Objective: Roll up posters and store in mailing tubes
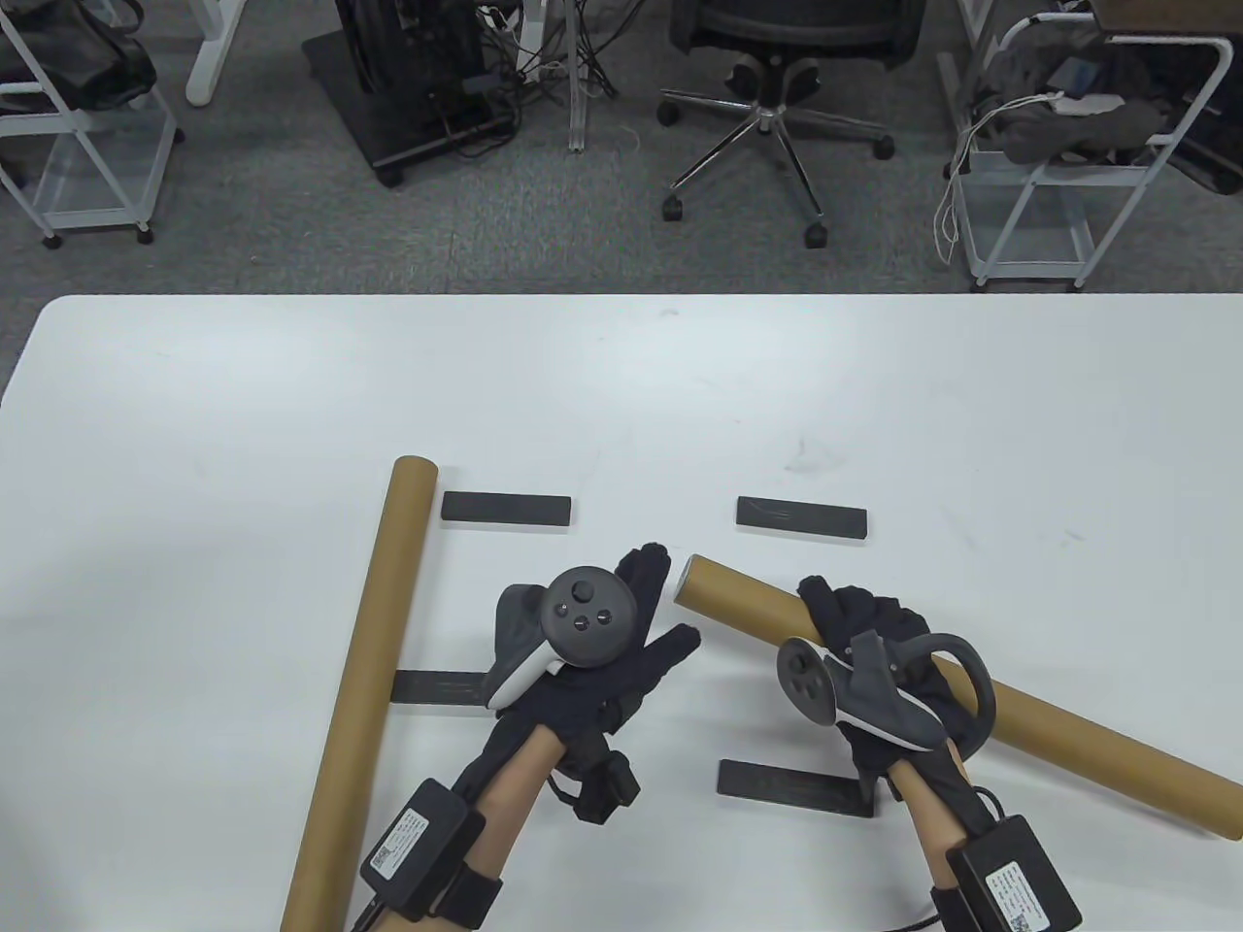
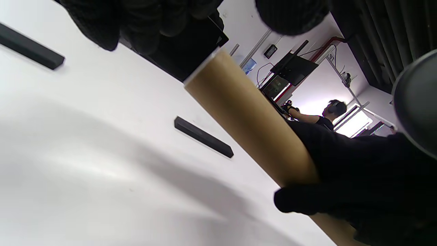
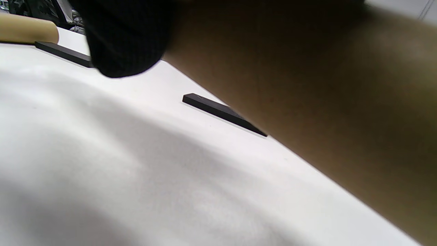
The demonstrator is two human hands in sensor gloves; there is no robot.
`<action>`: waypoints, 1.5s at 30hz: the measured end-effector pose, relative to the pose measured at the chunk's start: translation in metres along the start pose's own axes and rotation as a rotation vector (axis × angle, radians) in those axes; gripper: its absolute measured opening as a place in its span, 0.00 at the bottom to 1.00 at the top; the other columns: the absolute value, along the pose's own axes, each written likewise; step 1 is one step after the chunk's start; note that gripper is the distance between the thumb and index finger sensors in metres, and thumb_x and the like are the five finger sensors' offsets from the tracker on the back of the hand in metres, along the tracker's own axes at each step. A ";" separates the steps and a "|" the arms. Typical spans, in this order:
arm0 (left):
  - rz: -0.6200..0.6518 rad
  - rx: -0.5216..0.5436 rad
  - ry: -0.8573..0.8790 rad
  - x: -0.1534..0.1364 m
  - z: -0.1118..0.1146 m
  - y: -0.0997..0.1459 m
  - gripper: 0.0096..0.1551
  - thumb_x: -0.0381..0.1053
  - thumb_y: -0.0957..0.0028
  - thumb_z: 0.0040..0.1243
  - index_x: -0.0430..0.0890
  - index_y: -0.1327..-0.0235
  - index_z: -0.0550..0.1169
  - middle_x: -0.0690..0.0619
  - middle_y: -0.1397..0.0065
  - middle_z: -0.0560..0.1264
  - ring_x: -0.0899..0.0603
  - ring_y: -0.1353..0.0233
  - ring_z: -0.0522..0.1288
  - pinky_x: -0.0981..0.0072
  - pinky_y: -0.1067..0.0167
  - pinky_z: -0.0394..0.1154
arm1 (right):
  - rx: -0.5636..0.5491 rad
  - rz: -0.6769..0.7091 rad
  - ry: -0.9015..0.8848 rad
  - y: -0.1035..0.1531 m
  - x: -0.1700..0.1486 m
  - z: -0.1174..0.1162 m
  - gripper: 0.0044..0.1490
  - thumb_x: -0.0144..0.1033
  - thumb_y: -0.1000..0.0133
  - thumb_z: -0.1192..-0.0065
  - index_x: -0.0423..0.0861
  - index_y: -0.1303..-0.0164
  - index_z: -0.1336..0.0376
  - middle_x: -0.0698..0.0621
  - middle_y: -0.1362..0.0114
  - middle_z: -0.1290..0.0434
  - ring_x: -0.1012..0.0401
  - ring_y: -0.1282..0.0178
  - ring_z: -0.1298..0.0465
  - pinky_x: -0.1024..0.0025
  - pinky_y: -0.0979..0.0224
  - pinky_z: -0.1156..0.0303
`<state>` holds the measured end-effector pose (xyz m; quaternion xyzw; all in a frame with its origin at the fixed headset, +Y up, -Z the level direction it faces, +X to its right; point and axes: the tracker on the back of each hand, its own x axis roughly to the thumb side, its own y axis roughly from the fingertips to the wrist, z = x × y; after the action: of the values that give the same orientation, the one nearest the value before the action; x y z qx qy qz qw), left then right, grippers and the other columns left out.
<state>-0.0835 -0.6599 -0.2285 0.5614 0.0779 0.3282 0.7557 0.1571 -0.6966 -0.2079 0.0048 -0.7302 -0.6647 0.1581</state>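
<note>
My right hand (image 1: 859, 621) grips a brown mailing tube (image 1: 1068, 738) near its left end and holds it slanted over the table. The tube's left end (image 1: 685, 575) shows a pale rim. My left hand (image 1: 665, 604) is open with fingers spread right beside that end; I cannot tell if it touches. In the left wrist view the tube (image 2: 245, 116) runs under my left fingers (image 2: 143, 20). In the right wrist view it (image 3: 324, 102) fills the right side. A second brown tube (image 1: 369, 680) lies on the table at the left. No poster can be told apart from the white table.
Four black flat bars lie on the table: far left (image 1: 505, 508), far right (image 1: 801, 516), near left (image 1: 437, 686), partly under my left hand, and near right (image 1: 791, 786). An office chair (image 1: 777, 87) and carts stand beyond the table's far edge.
</note>
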 end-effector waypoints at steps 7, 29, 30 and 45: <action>-0.084 0.158 -0.241 -0.031 -0.049 0.024 0.50 0.60 0.42 0.46 0.38 0.12 0.49 0.32 0.10 0.52 0.28 0.15 0.60 0.36 0.22 0.62 | 0.012 -0.013 -0.001 0.000 -0.003 -0.001 0.55 0.45 0.48 0.36 0.39 0.17 0.56 0.38 0.21 0.37 0.39 0.27 0.29 0.36 0.26 0.33; -0.219 0.294 -0.837 -0.107 -0.037 0.049 0.51 0.61 0.45 0.46 0.40 0.12 0.49 0.36 0.09 0.54 0.31 0.14 0.61 0.38 0.21 0.63 | 0.049 -0.033 0.007 -0.005 -0.004 -0.005 0.55 0.45 0.48 0.36 0.39 0.17 0.56 0.38 0.21 0.37 0.39 0.27 0.29 0.36 0.26 0.33; -0.219 0.295 -0.835 -0.107 -0.036 0.050 0.51 0.61 0.45 0.46 0.40 0.12 0.49 0.36 0.09 0.54 0.31 0.14 0.61 0.38 0.21 0.63 | 0.052 -0.039 -0.003 -0.006 -0.006 -0.004 0.55 0.45 0.48 0.36 0.39 0.17 0.56 0.38 0.21 0.37 0.39 0.27 0.30 0.36 0.26 0.33; -0.221 0.302 -0.800 -0.109 -0.041 0.056 0.51 0.61 0.45 0.46 0.40 0.12 0.50 0.36 0.09 0.55 0.30 0.14 0.62 0.37 0.21 0.64 | 0.277 -0.311 -0.117 -0.030 -0.072 0.006 0.56 0.45 0.47 0.38 0.36 0.16 0.58 0.36 0.21 0.38 0.38 0.28 0.30 0.36 0.27 0.33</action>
<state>-0.2104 -0.6824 -0.2203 0.7367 -0.1141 -0.0130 0.6664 0.2177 -0.6788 -0.2534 0.1006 -0.8129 -0.5735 0.0085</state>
